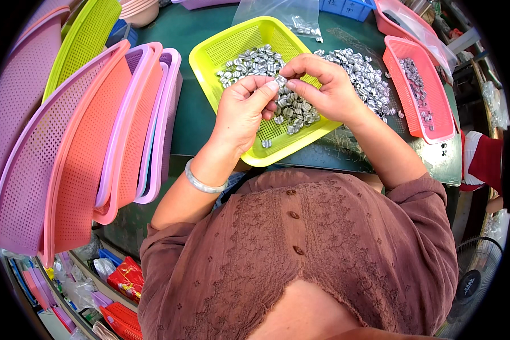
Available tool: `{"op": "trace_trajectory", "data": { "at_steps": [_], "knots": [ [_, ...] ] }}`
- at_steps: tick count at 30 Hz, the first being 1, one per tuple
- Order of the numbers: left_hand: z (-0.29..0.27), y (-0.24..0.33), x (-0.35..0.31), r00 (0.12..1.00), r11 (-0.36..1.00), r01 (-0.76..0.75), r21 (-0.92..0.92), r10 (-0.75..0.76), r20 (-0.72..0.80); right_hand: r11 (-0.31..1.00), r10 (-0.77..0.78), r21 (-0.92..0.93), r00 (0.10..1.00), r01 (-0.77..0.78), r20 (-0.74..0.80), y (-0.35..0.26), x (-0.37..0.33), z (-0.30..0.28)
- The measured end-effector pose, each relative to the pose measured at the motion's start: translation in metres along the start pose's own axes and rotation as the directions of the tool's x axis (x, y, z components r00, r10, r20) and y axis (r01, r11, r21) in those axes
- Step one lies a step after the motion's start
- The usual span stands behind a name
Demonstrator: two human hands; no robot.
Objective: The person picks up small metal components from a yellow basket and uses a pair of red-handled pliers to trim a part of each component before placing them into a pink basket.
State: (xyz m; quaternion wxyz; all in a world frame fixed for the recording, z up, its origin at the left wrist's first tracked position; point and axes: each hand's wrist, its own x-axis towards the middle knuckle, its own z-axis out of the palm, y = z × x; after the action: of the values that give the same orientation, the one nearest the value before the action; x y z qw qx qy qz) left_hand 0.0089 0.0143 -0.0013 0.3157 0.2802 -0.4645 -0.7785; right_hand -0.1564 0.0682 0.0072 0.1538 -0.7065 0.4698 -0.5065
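My left hand (248, 105) and my right hand (323, 85) meet above a yellow-green plastic basket (209, 50). Between their fingertips they pinch one small silvery ribbed piece (280, 81); its exact kind is too small to make out. Both hands are closed on it, thumb against forefinger. Below them, many similar silvery pieces (254, 61) lie in the basket, and a single one (266, 144) sits apart near its front edge. A large loose heap of the same pieces (360, 76) spreads over the green table (187, 122) right of the basket, beyond my right wrist.
A pink basket (445, 116) holding some pieces stands at the right. Nested purple and orange baskets (88, 147) crowd the left. At the back are a clear plastic bag (266, 14) and a blue crate (348, 8). A fan (476, 277) stands low at the right.
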Motion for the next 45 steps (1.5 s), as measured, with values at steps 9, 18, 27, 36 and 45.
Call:
{"op": "trace_trajectory", "data": {
  "at_steps": [9,18,27,36,45],
  "knots": [
    [0.001,0.0004,-0.0004,1.0,0.999,0.006,0.038,-0.005,-0.009,0.999,-0.05,-0.01,0.999,0.05,0.003,-0.0013,0.0016,0.0015],
    [0.0013,0.0005,-0.0004,1.0,0.999,0.016,0.046,-0.016,-0.005,0.996,-0.073,-0.043,0.997,0.073,0.006,-0.0007,0.001,0.0001],
    [-0.0029,0.0014,0.0016,0.994,0.995,0.089,-0.038,-0.086,0.072,0.998,-0.039,-0.04,0.999,0.038,-0.003,-0.0019,0.0002,0.0007],
    [-0.0028,0.0005,0.0023,0.994,0.994,0.093,-0.065,-0.089,0.069,0.998,-0.045,-0.051,0.999,0.045,0.006,-0.0024,0.0004,-0.0003],
    [0.0003,-0.0002,0.0001,0.999,0.999,0.028,0.03,-0.029,0.028,0.993,-0.083,-0.084,0.996,0.084,0.019,-0.0022,0.0009,-0.0013]
  ]
}}
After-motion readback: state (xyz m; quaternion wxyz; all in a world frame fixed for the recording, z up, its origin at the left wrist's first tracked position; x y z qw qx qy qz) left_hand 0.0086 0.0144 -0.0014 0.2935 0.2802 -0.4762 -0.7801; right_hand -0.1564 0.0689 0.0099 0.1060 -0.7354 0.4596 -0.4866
